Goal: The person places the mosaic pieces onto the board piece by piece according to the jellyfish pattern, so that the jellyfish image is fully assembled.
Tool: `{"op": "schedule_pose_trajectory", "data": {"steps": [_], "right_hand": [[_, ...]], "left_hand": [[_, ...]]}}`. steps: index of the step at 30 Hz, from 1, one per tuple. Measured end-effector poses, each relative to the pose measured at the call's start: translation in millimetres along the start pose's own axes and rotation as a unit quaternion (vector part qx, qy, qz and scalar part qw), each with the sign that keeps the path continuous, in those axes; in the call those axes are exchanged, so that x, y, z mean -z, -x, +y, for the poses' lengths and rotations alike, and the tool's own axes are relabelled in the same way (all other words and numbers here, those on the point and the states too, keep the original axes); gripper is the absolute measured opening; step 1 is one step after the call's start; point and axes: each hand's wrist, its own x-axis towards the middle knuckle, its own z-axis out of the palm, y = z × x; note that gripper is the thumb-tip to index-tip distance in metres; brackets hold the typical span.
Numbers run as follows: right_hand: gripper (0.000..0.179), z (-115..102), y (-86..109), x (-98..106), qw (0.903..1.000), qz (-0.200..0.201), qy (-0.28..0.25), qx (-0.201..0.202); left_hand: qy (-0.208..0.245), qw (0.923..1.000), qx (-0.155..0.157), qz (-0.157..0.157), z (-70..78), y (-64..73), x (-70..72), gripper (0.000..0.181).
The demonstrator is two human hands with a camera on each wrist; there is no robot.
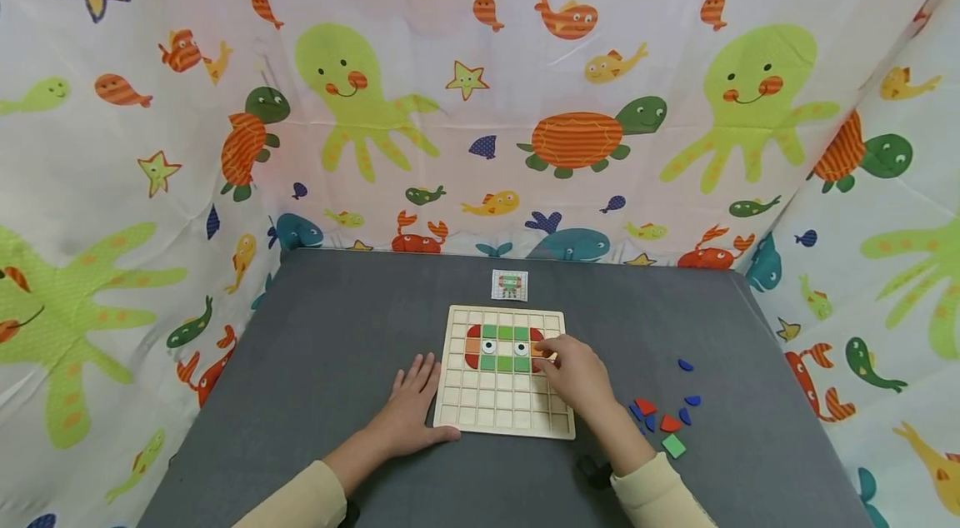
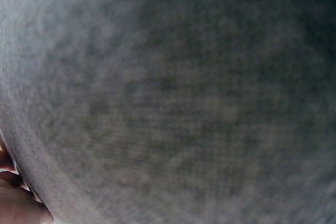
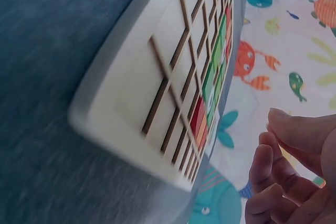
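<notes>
A square wooden grid board (image 1: 502,420) lies on the grey table, its upper rows filled with red, orange and green pieces and two white eye pieces (image 1: 521,349). My left hand (image 1: 408,410) rests with fingers spread at the board's left side, its thumb along the near left corner. Over the right end of the pattern is my right hand (image 1: 579,376), fingertips at the orange piece (image 1: 536,348) there. In the right wrist view its fingers (image 3: 262,163) are loosely bent, the thumb close to the index finger, and no piece shows between them.
Behind the board lies a small picture card (image 1: 509,285). Right of my right forearm are loose pieces: blue ones (image 1: 686,365), two red ones (image 1: 670,424) and a green square (image 1: 673,445). A sea-animal curtain (image 1: 465,145) hangs around the table (image 1: 360,303).
</notes>
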Motion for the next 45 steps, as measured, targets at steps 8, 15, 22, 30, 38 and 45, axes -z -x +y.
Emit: {"op": "schedule_pose_trajectory", "data": {"steps": [8, 15, 22, 30, 38, 45], "right_hand": [[0.023, 27.9, 23.3, 21.5, 0.9994, 0.021, 0.008, -0.028], [0.023, 51.1, 47.4, 33.4, 0.9984, 0.032, 0.01, -0.046], [0.02, 74.8, 73.6, 42.9, 0.9963, 0.043, 0.008, -0.074], [0.028, 99.7, 99.3, 53.9, 0.9926, 0.028, 0.005, -0.118], [0.05, 124.7, 117.4, 69.8, 0.978, -0.064, -0.004, -0.199], [0.047, 136.0, 127.1, 70.3, 0.9698, -0.086, -0.009, -0.228]], "left_hand": [[0.003, 1.0, -0.007, -0.003, 0.2, -1.2, -3.0, 0.119], [-0.004, 1.0, -0.007, 0.004, -0.7, -0.5, -1.9, 0.119], [-0.006, 0.9999, -0.012, 0.006, -1.6, -0.8, -1.2, 0.118], [-0.003, 1.0, -0.006, 0.004, -2.7, 0.0, -3.1, 0.118], [-0.003, 1.0, 0.0, -0.003, -2.0, -0.9, -2.8, 0.119], [0.0, 1.0, -0.002, -0.003, -0.5, -0.7, -0.6, 0.118]]}}
